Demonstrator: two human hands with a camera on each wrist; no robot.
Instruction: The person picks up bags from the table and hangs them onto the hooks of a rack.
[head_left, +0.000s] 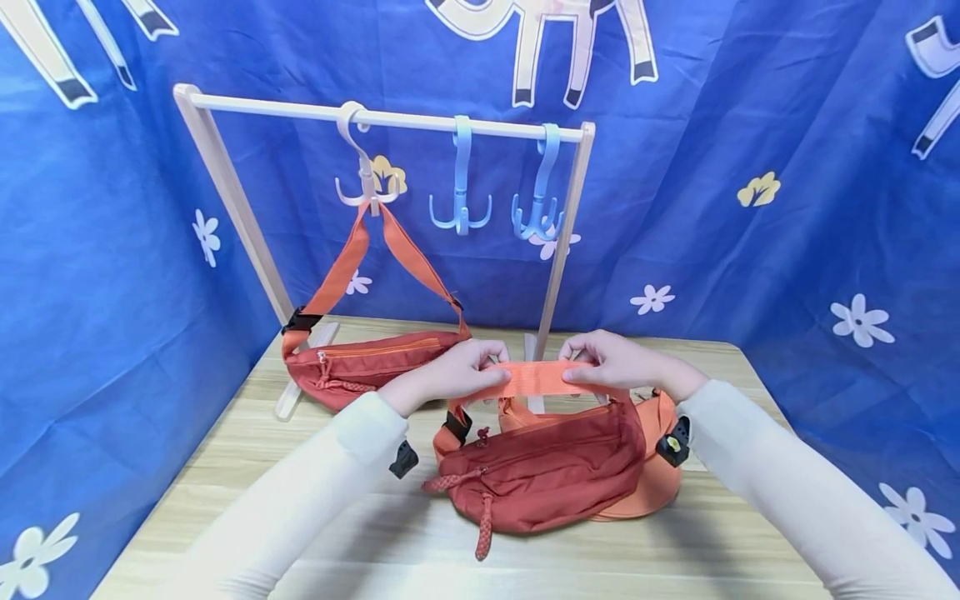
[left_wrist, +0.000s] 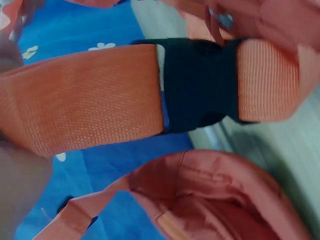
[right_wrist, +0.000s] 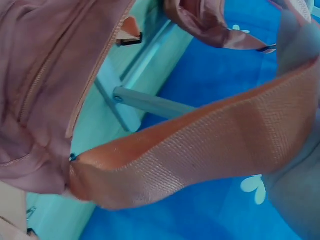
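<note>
Both hands hold the orange strap (head_left: 536,378) of a dark red waist bag (head_left: 547,475) from its two ends. My left hand (head_left: 456,372) pinches it at the left, thumb on the near side; my right hand (head_left: 617,364) pinches it at the right the same way. Between them the webbing runs flat and level. The bag body hangs below, zipper pulls dangling at its left. In the left wrist view a black buckle (left_wrist: 200,85) joins the strap, fastened. From the bag's other end the strap (right_wrist: 200,150) curves up to my right hand in the right wrist view.
A similar red waist bag (head_left: 375,354) hangs by its strap from a white hook (head_left: 367,167) on a rack (head_left: 285,110). Two blue hooks (head_left: 461,187) hang farther right on the bar. Behind the held bag, an orange item (head_left: 652,492) lies on the wooden table (head_left: 360,533).
</note>
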